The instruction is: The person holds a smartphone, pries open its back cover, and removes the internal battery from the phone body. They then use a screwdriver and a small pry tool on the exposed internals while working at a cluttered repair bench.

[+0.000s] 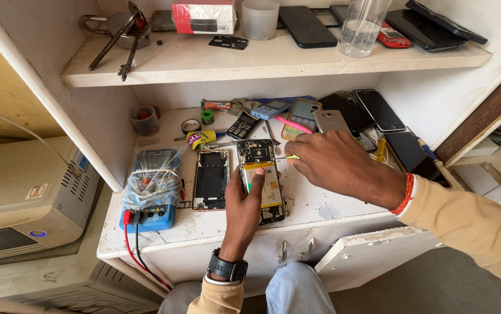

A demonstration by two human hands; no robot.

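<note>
Here left hand point(242, 204) grips opened phone point(260, 180); right hand point(333, 164) pinches mostly hidden tool point(288, 157).

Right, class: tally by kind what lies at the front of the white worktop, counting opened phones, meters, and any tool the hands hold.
Opened phones: 2 (held phone in the left hand, lying phone beside it)
Blue meter: 1
Yellow tool in the right hand: 1
Total: 4
</note>
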